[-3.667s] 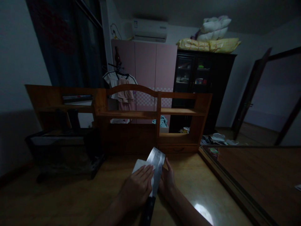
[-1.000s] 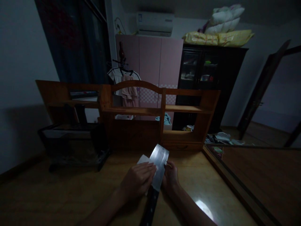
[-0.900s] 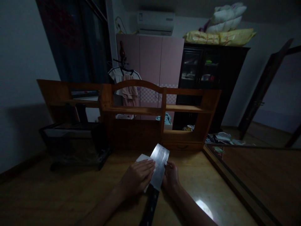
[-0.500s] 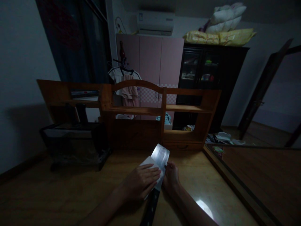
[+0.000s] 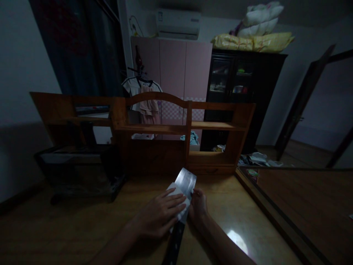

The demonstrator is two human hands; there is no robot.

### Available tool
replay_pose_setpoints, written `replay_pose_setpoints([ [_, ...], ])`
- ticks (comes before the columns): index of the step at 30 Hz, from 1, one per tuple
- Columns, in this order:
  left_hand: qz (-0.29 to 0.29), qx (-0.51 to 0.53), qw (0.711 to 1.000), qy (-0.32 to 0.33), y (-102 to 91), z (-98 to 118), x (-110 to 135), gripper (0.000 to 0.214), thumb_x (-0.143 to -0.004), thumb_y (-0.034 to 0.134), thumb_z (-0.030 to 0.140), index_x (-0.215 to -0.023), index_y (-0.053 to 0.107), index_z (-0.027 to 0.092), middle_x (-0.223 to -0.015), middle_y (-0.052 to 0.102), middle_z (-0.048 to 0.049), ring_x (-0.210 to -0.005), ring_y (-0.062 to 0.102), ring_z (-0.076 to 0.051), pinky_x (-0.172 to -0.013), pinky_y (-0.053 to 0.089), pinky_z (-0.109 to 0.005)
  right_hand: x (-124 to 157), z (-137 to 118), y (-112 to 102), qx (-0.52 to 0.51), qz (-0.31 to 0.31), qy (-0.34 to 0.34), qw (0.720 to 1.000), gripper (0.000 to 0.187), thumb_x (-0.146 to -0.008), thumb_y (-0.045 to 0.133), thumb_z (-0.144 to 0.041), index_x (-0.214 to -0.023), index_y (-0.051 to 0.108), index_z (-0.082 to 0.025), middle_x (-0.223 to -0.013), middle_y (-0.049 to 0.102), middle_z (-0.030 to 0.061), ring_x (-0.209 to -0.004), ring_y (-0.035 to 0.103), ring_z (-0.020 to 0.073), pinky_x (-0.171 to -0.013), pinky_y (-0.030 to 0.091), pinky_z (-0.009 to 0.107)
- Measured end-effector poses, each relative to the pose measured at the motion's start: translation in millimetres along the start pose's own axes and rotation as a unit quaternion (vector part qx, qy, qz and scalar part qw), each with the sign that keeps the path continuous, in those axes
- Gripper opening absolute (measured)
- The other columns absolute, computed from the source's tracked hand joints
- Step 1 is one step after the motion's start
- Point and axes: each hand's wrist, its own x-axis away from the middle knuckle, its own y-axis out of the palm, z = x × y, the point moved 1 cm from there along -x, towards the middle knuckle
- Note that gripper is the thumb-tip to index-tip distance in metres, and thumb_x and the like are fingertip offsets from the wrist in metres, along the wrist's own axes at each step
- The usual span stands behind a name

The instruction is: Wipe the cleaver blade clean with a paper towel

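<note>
A cleaver (image 5: 186, 180) lies tilted in front of me, its broad shiny blade pointing away and its black handle (image 5: 174, 243) toward me. My left hand (image 5: 165, 213) lies over the blade, fingers stretched and close together, pressing a folded white tissue or cloth (image 5: 171, 188) onto the metal. Most of that white piece is hidden under the fingers; I cannot tell whether it is paper or fabric. At the blade's right edge, my right hand (image 5: 199, 204) is closed, its thumb and fingers pinching the cleaver there.
Beneath is a wooden tabletop (image 5: 138, 198) with a bright light spot on the right. A wooden shelf unit (image 5: 154, 129) runs along its far side. A dark boxy appliance (image 5: 79, 173) stands left. The raised table edge (image 5: 264, 206) borders the right side.
The view has turned slightly right, so the room and shelf sit a little further left. Both hands keep nearly the same places on the cleaver, with the white piece still under my left fingers.
</note>
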Motion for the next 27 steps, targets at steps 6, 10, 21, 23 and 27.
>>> replay_pose_setpoints([
  [6, 0.024, -0.01, 1.0, 0.017, 9.0, -14.7, 6.3, 0.052, -0.09, 0.051, 0.026, -0.141, 0.038, 0.022, -0.146, 0.04, -0.0094, -0.137, 0.033, -0.024, -0.115, 0.022, -0.05, 2.9, -2.2, 5.3, -0.043, -0.012, 0.059, 0.997, 0.028, -0.068, 0.051, -0.026, -0.083, 0.068, -0.01, -0.076, 0.071, 0.0116, -0.079, 0.068, 0.0284, -0.068, 0.055, 0.039],
  [10, 0.043, -0.007, 0.999, 0.02, 9.6, -14.2, 6.5, 0.05, -0.091, 0.05, 0.026, -0.14, 0.039, 0.021, -0.144, 0.042, -0.0103, -0.136, 0.035, -0.025, -0.115, 0.022, -0.052, 3.9, -3.1, 5.5, -0.046, -0.014, 0.056, 0.997, 0.027, -0.069, 0.052, -0.027, -0.084, 0.068, -0.011, -0.075, 0.071, 0.0109, -0.078, 0.068, 0.028, -0.066, 0.055, 0.038],
  [21, 0.054, -0.013, 0.998, 0.007, 8.3, -8.1, 4.5, 0.048, -0.092, 0.047, 0.027, -0.139, 0.041, 0.02, -0.144, 0.042, -0.0098, -0.135, 0.037, -0.025, -0.115, 0.023, -0.051, 3.5, -5.0, 5.3, -0.018, -0.003, 0.069, 0.997, 0.028, -0.071, 0.056, -0.032, -0.087, 0.066, -0.012, -0.074, 0.071, 0.0099, -0.076, 0.068, 0.0274, -0.068, 0.054, 0.038],
  [23, 0.058, -0.012, 0.998, 0.003, 10.2, -8.5, 4.6, 0.048, -0.092, 0.048, 0.026, -0.139, 0.041, 0.021, -0.144, 0.043, -0.0093, -0.135, 0.037, -0.025, -0.115, 0.023, -0.051, 3.6, -5.3, 5.6, -0.021, 0.003, 0.065, 0.998, 0.026, -0.071, 0.056, -0.031, -0.085, 0.066, -0.012, -0.073, 0.071, 0.0095, -0.077, 0.068, 0.0277, -0.069, 0.054, 0.039],
  [27, 0.064, -0.008, 0.998, -0.001, 12.7, -9.0, 4.4, 0.048, -0.09, 0.048, 0.026, -0.138, 0.042, 0.021, -0.143, 0.044, -0.0088, -0.134, 0.038, -0.024, -0.115, 0.024, -0.051, 4.3, -5.9, 5.4, -0.026, 0.002, 0.066, 0.997, 0.028, -0.072, 0.056, -0.032, -0.088, 0.066, -0.012, -0.075, 0.071, 0.0096, -0.078, 0.068, 0.0278, -0.07, 0.054, 0.039],
])
